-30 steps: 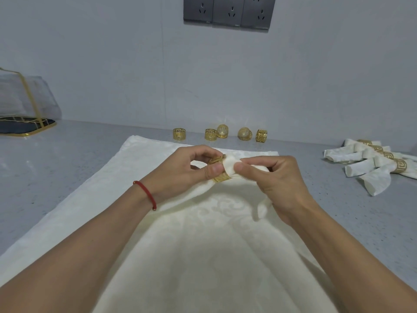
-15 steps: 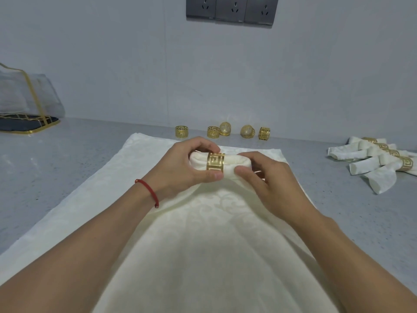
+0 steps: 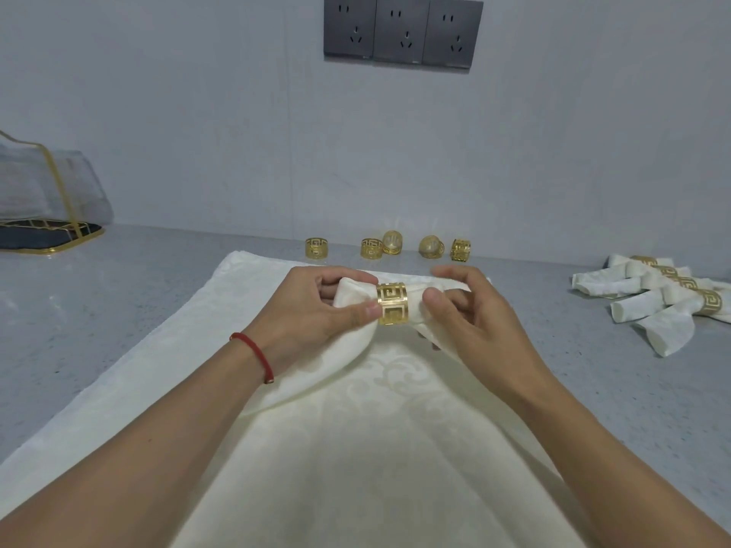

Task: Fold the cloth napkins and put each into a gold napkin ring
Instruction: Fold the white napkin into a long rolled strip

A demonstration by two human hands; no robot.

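Note:
A cream cloth napkin [image 3: 352, 300] is bunched into a roll and lifted off a large cream cloth [image 3: 356, 448] spread on the counter. A gold napkin ring [image 3: 392, 303] with a cut-out key pattern sits around the roll's middle. My left hand [image 3: 312, 310] grips the roll's left end, thumb against the ring's edge. My right hand [image 3: 466, 310] holds the roll's right part with curled fingers. Several spare gold rings [image 3: 389, 247] stand by the wall. A pile of ringed napkins [image 3: 656, 294] lies at the right.
The grey speckled counter [image 3: 99, 310] runs to a pale wall with three dark sockets [image 3: 401, 31]. A clear cover with gold trim on a dark tray [image 3: 43, 215] stands at the far left.
The ring has slid from the napkin's tip to the middle of the roll. Both hands have turned the roll so it lies across, ring facing me.

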